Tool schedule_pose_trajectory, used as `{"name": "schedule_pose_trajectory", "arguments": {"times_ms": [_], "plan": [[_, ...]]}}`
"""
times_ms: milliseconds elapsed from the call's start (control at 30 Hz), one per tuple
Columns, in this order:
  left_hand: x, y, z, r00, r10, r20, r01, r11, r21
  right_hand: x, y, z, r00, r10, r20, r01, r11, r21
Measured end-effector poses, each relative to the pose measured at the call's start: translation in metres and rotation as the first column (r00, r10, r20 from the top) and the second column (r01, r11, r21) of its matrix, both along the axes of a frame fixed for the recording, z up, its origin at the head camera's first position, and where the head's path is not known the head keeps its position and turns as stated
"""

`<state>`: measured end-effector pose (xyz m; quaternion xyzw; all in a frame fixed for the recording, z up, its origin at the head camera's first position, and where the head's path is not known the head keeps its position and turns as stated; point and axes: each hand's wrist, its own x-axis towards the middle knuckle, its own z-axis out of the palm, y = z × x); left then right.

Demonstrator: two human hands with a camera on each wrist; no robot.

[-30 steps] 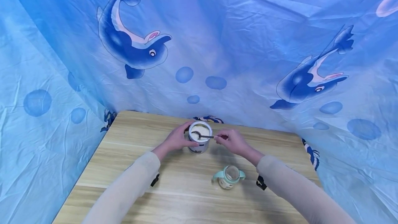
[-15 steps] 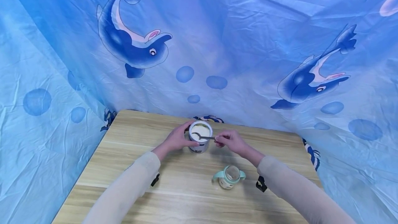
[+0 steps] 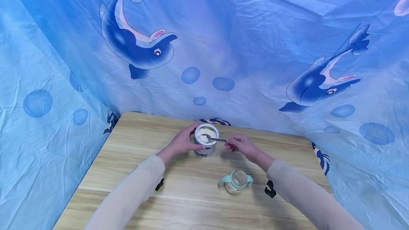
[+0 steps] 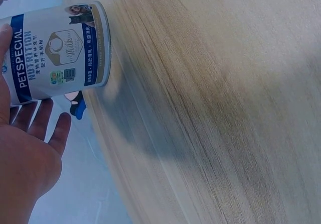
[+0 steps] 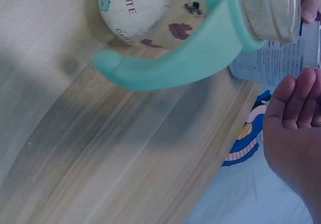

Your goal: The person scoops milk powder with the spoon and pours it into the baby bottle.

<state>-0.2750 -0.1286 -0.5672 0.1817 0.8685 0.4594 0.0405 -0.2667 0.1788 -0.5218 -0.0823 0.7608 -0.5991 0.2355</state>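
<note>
A white can of milk powder (image 3: 204,151) stands upright on the table with its top off, pale powder (image 3: 204,131) inside. My left hand (image 3: 181,142) grips the can from the left, thumb on the near side. In the left wrist view, the can (image 4: 60,53) shows blue and gold printing, with fingers beneath its far side. My right hand (image 3: 241,146) pinches the handle of a dark spoon (image 3: 218,140). The spoon's bowl is in the can's mouth and has white powder on it. In the right wrist view, the spoon is out of sight and the right hand (image 5: 296,128) shows curled fingers.
A baby bottle (image 3: 234,188) with mint-green handles stands uncapped, nearer me, below the right hand. Its handle (image 5: 165,73) looms large in the right wrist view. The wooden table (image 3: 185,201) ends at a blue dolphin-print curtain (image 3: 204,45) behind the can.
The right hand and spoon have shifted slightly right. The spoon's bowl has moved from the left part of the can's mouth toward its middle, with powder on it. The left hand keeps its grip.
</note>
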Motion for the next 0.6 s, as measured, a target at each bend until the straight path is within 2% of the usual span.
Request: {"name": "schedule_pose_trajectory", "arguments": {"times_ms": [300, 600], "plan": [[0.000, -0.001, -0.001, 1.000, -0.001, 0.005, 0.001, 1.000, -0.011, -0.004, 0.007, -0.012, 0.985, -0.022, 0.172, 0.045, 0.991, -0.130], [-0.001, -0.001, -0.003, 1.000, -0.006, 0.001, 0.006, 1.000, -0.003, -0.003, 0.008, -0.017, 0.976, -0.003, 0.216, 0.054, 0.971, -0.231]]}}
